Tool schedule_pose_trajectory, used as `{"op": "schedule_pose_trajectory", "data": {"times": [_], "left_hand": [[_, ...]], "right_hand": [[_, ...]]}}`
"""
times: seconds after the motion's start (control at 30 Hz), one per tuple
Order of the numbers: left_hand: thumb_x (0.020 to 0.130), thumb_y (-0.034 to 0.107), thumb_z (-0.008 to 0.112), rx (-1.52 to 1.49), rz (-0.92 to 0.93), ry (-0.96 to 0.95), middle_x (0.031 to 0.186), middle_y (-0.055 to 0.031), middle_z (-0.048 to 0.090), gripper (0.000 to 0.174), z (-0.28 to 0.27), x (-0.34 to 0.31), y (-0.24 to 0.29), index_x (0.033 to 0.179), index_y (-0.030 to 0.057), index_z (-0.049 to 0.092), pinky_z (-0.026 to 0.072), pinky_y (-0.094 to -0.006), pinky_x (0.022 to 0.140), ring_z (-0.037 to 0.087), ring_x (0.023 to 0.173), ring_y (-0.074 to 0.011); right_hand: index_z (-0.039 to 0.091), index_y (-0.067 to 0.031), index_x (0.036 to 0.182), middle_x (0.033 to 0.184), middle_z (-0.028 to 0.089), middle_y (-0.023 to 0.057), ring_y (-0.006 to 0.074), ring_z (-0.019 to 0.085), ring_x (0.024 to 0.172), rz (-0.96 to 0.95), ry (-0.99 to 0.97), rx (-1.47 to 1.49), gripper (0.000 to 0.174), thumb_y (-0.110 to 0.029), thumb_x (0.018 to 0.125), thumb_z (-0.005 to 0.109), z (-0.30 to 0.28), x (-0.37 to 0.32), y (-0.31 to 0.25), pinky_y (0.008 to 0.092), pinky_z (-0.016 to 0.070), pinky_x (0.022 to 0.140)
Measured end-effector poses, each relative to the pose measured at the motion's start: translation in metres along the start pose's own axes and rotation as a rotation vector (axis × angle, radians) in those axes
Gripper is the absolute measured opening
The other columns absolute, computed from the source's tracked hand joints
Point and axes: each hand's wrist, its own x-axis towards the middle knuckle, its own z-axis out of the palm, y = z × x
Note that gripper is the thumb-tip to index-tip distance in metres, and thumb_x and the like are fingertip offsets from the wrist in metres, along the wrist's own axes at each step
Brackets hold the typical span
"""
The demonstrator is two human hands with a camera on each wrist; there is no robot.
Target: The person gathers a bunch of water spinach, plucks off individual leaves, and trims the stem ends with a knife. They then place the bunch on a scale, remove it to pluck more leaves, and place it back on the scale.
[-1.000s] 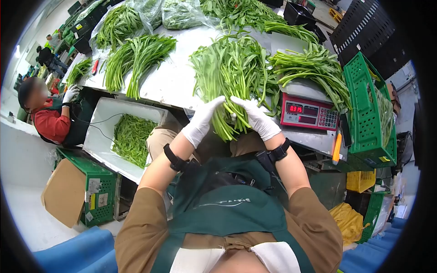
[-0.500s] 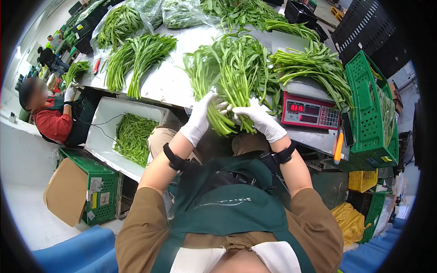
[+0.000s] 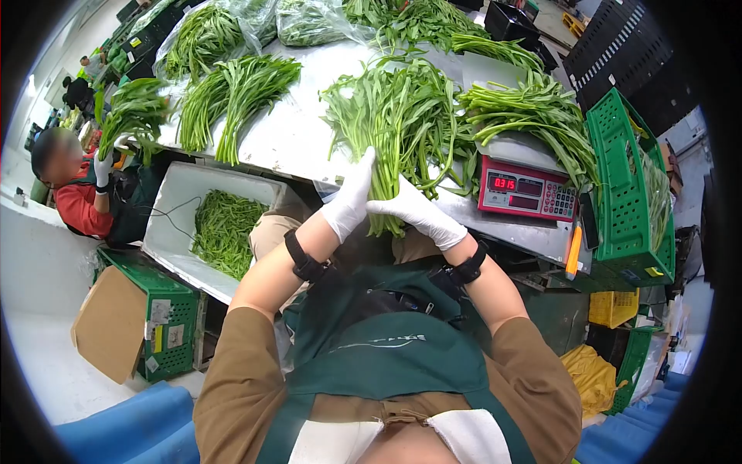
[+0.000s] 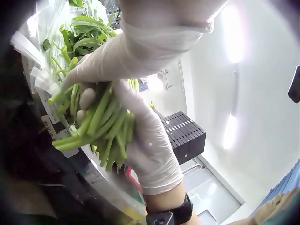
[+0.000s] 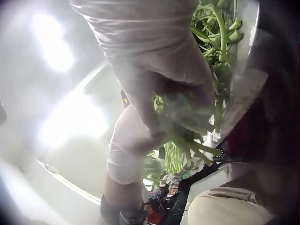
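Both gloved hands hold the stem ends of a bunch of water spinach (image 3: 384,166) at the table's near edge. The left hand (image 3: 349,199) grips the bunch from the left side, its fingers running up along the stems. From the right, the right hand (image 3: 420,210) is wrapped round it, thumb across the near side. Cut stem ends (image 4: 101,126) stick out between the two gloves in the left wrist view. The leaves fan out away from me over the table (image 3: 297,131). More loose water spinach (image 3: 433,116) lies right beside the bunch.
A red scale (image 3: 525,189) reading 0.315 stands at the right with greens on it. Beyond it are a green crate (image 3: 618,185) and an orange-handled knife (image 3: 573,251). Bunches (image 3: 239,100) lie on the left; a white foam box (image 3: 170,232) sits below. Another person (image 3: 73,185) holds greens.
The stems, spread in two parts before, are now drawn together into one narrower bunch between my hands. At the left, the other person has lifted a bunch of greens.
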Motion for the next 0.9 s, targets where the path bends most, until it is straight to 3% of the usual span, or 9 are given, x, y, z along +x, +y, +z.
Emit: {"op": "schedule_pose_trajectory", "data": {"times": [0.17, 0.3, 0.4, 0.47, 0.53, 0.6, 0.7, 0.73, 0.9], "left_hand": [[0.101, 0.041, 0.053, 0.142, 0.002, -0.138, 0.126, -0.0097, 0.061, 0.05, -0.011, -0.004, 0.009, 0.138, 0.0075, 0.049, 0.0495, -0.038, 0.094, 0.061, 0.11, -0.0207], [0.098, 0.04, 0.058, 0.134, 0.23, -0.07, 0.148, -0.0109, 0.04, 0.075, -0.025, -0.023, 0.012, 0.155, 0.0089, 0.021, 0.0418, -0.0412, 0.104, 0.048, 0.129, -0.0219], [0.097, 0.038, 0.06, 0.227, 0.107, -0.151, 0.146, -0.0098, 0.042, 0.073, -0.025, -0.044, -0.007, 0.153, 0.0076, 0.025, 0.0406, -0.0394, 0.104, 0.049, 0.128, -0.0201], [0.094, 0.029, 0.066, 0.245, 0.257, -0.187, 0.14, -0.0092, 0.048, 0.071, -0.017, -0.051, -0.004, 0.15, 0.0056, 0.03, 0.0407, -0.0369, 0.104, 0.05, 0.125, -0.0185], [0.092, 0.023, 0.069, 0.294, 0.396, -0.072, 0.134, -0.0097, 0.054, 0.066, -0.014, -0.053, -0.004, 0.146, 0.0051, 0.037, 0.0431, -0.0339, 0.101, 0.054, 0.119, -0.018], [0.092, 0.023, 0.069, 0.114, 0.29, -0.101, 0.13, -0.0107, 0.057, 0.06, -0.024, -0.047, -0.013, 0.142, 0.0048, 0.042, 0.0448, -0.0337, 0.101, 0.056, 0.117, -0.0191], [0.091, 0.021, 0.069, -0.215, 0.036, -0.139, 0.122, -0.0117, 0.062, 0.051, -0.042, -0.033, -0.019, 0.135, 0.0043, 0.049, 0.0485, -0.0354, 0.099, 0.06, 0.113, -0.021], [0.091, 0.021, 0.069, -0.338, -0.07, -0.147, 0.119, -0.012, 0.063, 0.048, -0.049, -0.031, -0.022, 0.132, 0.0041, 0.051, 0.0499, -0.0363, 0.098, 0.061, 0.111, -0.0217], [0.093, 0.02, 0.063, -0.418, -0.111, -0.293, 0.117, -0.0146, 0.066, 0.04, -0.074, -0.027, -0.027, 0.127, 0.0001, 0.056, 0.054, -0.0401, 0.096, 0.066, 0.107, -0.0249]], "right_hand": [[0.048, -0.0021, 0.135, 0.116, 0.062, 0.0067, 0.0159, 0.058, 0.107, -0.052, 0.109, -0.031, 0.061, -0.008, 0.079, 0.073, -0.005, 0.0, 0.007, 0.0304, 0.0483, 0.094], [0.05, -0.0026, 0.132, 0.112, 0.063, 0.006, 0.0171, 0.061, 0.101, -0.112, 0.196, 0.054, 0.058, -0.007, 0.078, 0.073, -0.007, 0.002, -0.008, 0.0298, 0.0512, 0.09], [0.047, -0.0001, 0.132, 0.11, 0.065, 0.0105, 0.0214, 0.063, 0.102, -0.186, 0.277, -0.209, 0.058, -0.012, 0.08, 0.071, 0.01, 0.0, -0.028, 0.0323, 0.0519, 0.089], [0.047, 0.0011, 0.132, 0.113, 0.064, 0.0178, 0.0277, 0.064, 0.108, -0.136, 0.285, -0.372, 0.056, -0.017, 0.083, 0.069, 0.026, -0.003, -0.043, 0.0348, 0.052, 0.089], [0.045, 0.0028, 0.134, 0.121, 0.061, 0.0232, 0.0373, 0.061, 0.112, -0.345, 0.186, -0.548, 0.06, -0.022, 0.084, 0.067, 0.038, 0.004, -0.025, 0.0395, 0.0501, 0.094], [0.045, 0.0041, 0.134, 0.122, 0.06, 0.0243, 0.0374, 0.061, 0.112, -0.479, 0.189, -0.821, 0.064, -0.028, 0.084, 0.068, 0.045, 0.005, -0.017, 0.0418, 0.0494, 0.095], [0.043, 0.0062, 0.137, 0.12, 0.061, 0.0258, 0.037, 0.06, 0.114, -0.19, 0.121, -0.849, 0.069, -0.034, 0.087, 0.067, 0.05, -0.023, -0.039, 0.0392, 0.0473, 0.099], [0.04, 0.0065, 0.141, 0.124, 0.06, 0.0258, 0.0361, 0.059, 0.116, 0.04, -0.08, -0.972, 0.073, -0.038, 0.089, 0.065, 0.044, -0.025, -0.057, 0.0387, 0.0469, 0.1], [0.051, 0.0027, 0.135, 0.116, 0.065, 0.0219, 0.0368, 0.063, 0.106, -0.265, 0.058, -0.851, 0.054, -0.032, 0.095, 0.059, 0.024, -0.03, -0.034, 0.0401, 0.0508, 0.091]]}}
